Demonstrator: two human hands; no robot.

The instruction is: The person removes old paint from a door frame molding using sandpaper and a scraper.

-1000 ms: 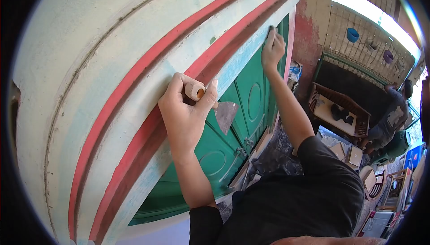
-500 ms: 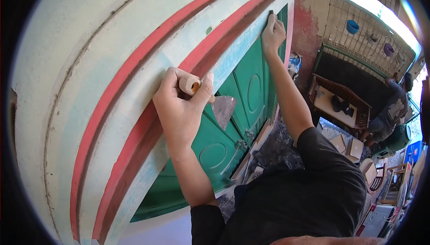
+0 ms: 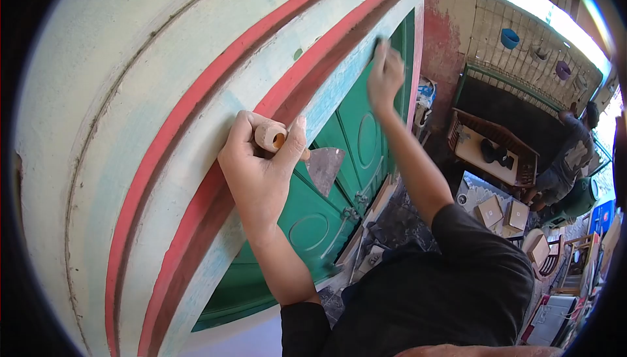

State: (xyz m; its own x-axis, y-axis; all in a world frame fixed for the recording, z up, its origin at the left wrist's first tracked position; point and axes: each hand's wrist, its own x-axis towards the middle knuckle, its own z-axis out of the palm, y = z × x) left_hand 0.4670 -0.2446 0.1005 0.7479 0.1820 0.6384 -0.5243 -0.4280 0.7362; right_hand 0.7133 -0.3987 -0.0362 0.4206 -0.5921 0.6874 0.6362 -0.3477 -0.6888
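Note:
My left hand (image 3: 258, 164) is closed around the wooden handle (image 3: 270, 136) of a putty knife and rests against the moulding's red band (image 3: 212, 187). The putty knife's wide metal blade (image 3: 324, 168) points down in front of the green door (image 3: 313, 226). Higher up and to the right, my right hand (image 3: 385, 79) is blurred by motion. Its fingers are pinched on a small dark piece (image 3: 380, 42), too small to name, against the worn pale-blue strip (image 3: 330, 99) along the door frame.
Red and cream mouldings curve across the wall (image 3: 130, 37). To the right stand a wooden bench (image 3: 486, 155) with dark items on it, a table with boxes (image 3: 516, 215), and chairs (image 3: 552, 256). A person (image 3: 568, 155) is at the far right. Pots (image 3: 510, 38) hang on a grille.
My right hand has slid down and left along the pale-blue strip. My left hand keeps hold of the putty knife in nearly the same place. The camera view has shifted slightly.

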